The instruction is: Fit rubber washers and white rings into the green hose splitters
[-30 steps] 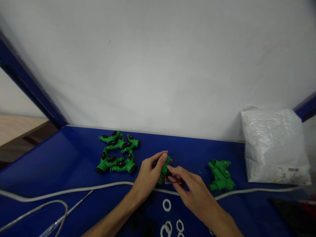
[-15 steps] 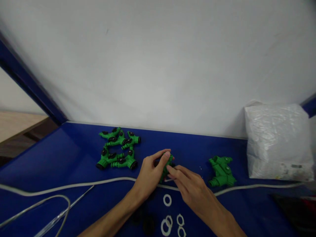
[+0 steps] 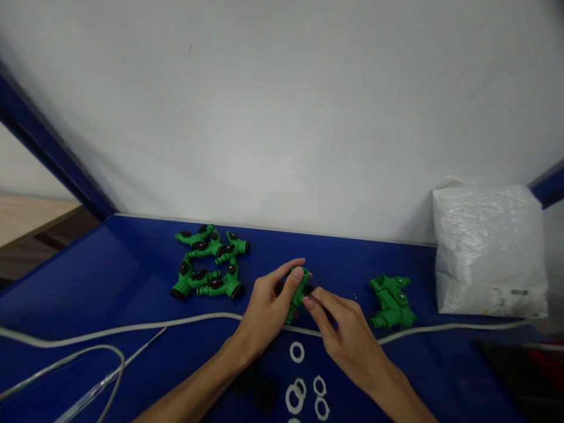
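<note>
My left hand point(image 3: 274, 301) is closed round a green plastic hose splitter point(image 3: 298, 296), its thumb along the top of it. The splitter's open green end points away from me. A small black part point(image 3: 309, 289) shows at its right side. There the thumb and index finger of my right hand point(image 3: 341, 326) pinch, touching or very near the splitter; the fingertips partly hide what they grip. Below the hands, several white ring washers point(image 3: 296, 352) lie on the blue table point(image 3: 185, 364). Dark round pieces point(image 3: 265, 393) lie by my left forearm, hard to make out.
Several green hose splitters with black knobs point(image 3: 227, 284) lie grouped at the back left. More green splitter bodies point(image 3: 392, 302) lie at the right. A white plastic-wrapped package point(image 3: 489, 252) stands against the wall. A white cable point(image 3: 176, 323) crosses the table behind my wrists.
My right hand has drawn slightly right and turned at the splitter, showing more of its green body. The left hand keeps its hold. The view has shifted a little.
</note>
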A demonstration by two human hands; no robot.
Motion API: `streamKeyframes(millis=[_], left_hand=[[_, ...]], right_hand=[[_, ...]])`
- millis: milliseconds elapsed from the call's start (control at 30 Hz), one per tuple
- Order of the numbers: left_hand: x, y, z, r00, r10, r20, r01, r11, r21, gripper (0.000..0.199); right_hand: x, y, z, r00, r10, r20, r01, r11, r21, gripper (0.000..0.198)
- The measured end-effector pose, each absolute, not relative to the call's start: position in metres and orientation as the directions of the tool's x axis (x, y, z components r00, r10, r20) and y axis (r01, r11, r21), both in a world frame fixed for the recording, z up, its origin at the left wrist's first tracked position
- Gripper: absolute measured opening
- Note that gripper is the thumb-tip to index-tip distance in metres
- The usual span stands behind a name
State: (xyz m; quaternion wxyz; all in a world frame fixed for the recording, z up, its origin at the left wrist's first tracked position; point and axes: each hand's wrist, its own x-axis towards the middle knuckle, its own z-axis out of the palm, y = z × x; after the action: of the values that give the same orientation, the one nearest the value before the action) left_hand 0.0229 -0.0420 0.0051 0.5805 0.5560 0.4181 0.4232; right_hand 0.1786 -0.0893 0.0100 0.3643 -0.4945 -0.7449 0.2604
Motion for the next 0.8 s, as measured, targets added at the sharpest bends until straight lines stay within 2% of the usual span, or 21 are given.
streamKeyframes(millis=[167, 300, 400, 500, 600, 733, 800], left_hand=[[0.023, -0.045, 0.007, 0.290, 0.957, 0.025, -0.008, -0.024, 1.000, 0.054], [0.021, -0.046, 0.008, 0.273, 0.954, 0.123, 0.040, -0.139, 0.989, 0.048], [0.018, -0.045, 0.008, 0.273, 0.939, 0.211, 0.069, -0.238, 0.969, 0.044], [0.017, -0.044, 0.007, 0.277, 0.929, 0.248, 0.090, -0.281, 0.955, 0.044], [0.019, -0.043, 0.006, 0.287, 0.942, 0.174, 0.058, -0.198, 0.978, 0.048], [0.025, -0.040, 0.008, 0.381, 0.925, -0.002, -0.121, 0.052, 0.991, 0.061], [0.027, -0.038, 0.009, 0.408, 0.910, -0.071, -0.172, 0.153, 0.973, 0.059]], right_hand=[[0.175, -0.091, 0.017, -0.156, 0.973, 0.167, 0.463, 0.222, -0.858, 0.040], [0.172, -0.092, 0.017, -0.122, 0.992, -0.041, 0.198, -0.016, -0.980, 0.048], [0.170, -0.090, 0.015, -0.129, 0.978, -0.162, 0.012, -0.162, -0.987, 0.048], [0.169, -0.090, 0.014, -0.151, 0.963, -0.222, -0.112, -0.239, -0.964, 0.045], [0.168, -0.089, 0.013, -0.149, 0.960, -0.235, -0.147, -0.257, -0.955, 0.045], [0.169, -0.085, 0.011, -0.104, 0.976, -0.190, -0.120, -0.202, -0.972, 0.048], [0.170, -0.083, 0.010, -0.115, 0.979, -0.168, -0.095, -0.180, -0.979, 0.048]])
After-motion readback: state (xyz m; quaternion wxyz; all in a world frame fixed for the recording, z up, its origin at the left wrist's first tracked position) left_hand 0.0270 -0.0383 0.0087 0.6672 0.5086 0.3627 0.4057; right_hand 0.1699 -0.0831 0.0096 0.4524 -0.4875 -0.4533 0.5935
